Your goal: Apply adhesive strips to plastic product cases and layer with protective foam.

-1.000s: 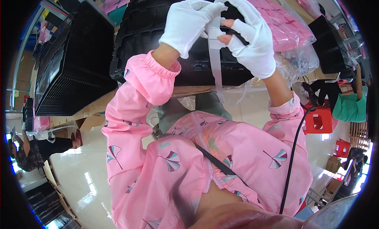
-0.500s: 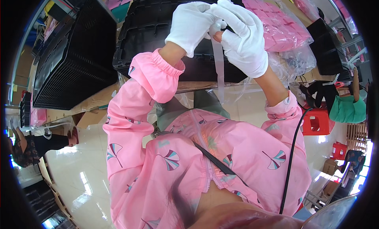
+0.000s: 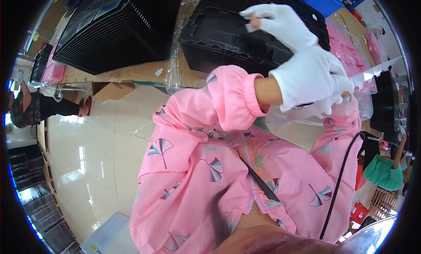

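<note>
My right hand (image 3: 285,26), in a white glove, is raised over a black plastic crate (image 3: 219,32). Its bare thumb tip and a finger pinch a small white label (image 3: 251,28). Crossing in front of the right forearm is my left hand (image 3: 311,76), also gloved, with its fingers curled around a pale strip (image 3: 370,75). The strip sticks out to the right of that hand, and a translucent length hangs below it. Part of the left fingers and the right wrist are hidden by the overlap.
A stack of black crates (image 3: 118,28) stands left on the cardboard-covered table (image 3: 127,72). Pink wrapped packs (image 3: 346,46) lie to the right, a blue bin (image 3: 318,0) behind. Two people, one in green (image 3: 383,171), are at the sides. A black cable (image 3: 335,184) runs down my right side.
My hands, together before, are now apart: the right has gone out over the crate with the label, the left has crossed rightward with the strip. The view has shifted left.
</note>
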A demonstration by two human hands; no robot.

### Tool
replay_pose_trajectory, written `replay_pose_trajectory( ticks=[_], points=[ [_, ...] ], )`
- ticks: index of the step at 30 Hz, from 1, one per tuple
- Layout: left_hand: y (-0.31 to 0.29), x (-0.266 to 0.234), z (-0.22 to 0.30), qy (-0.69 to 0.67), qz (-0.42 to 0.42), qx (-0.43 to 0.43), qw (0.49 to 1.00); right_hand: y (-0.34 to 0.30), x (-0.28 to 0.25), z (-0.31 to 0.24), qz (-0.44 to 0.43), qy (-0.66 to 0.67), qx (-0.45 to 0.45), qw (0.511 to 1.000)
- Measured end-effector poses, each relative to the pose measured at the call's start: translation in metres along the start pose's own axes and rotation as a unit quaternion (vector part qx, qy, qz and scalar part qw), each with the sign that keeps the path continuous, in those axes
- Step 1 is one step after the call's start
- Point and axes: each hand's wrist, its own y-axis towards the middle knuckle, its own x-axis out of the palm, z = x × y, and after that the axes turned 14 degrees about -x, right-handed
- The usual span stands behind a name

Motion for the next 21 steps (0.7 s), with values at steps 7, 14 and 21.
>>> replay_pose_trajectory(
  ticks=[7,14,21],
  points=[
    [-0.010,-0.007,-0.002,0.049,0.044,0.053,0.996,0.060,0.038,0.008,-0.110,-0.045,-0.002,0.993],
    [-0.017,-0.020,-0.003,0.067,0.036,0.048,0.996,0.075,0.048,-0.007,-0.154,-0.176,0.001,0.972],
    [-0.016,-0.024,-0.006,0.124,0.025,0.081,0.989,0.069,0.051,-0.010,-0.112,-0.221,-0.015,0.969]
  ],
)
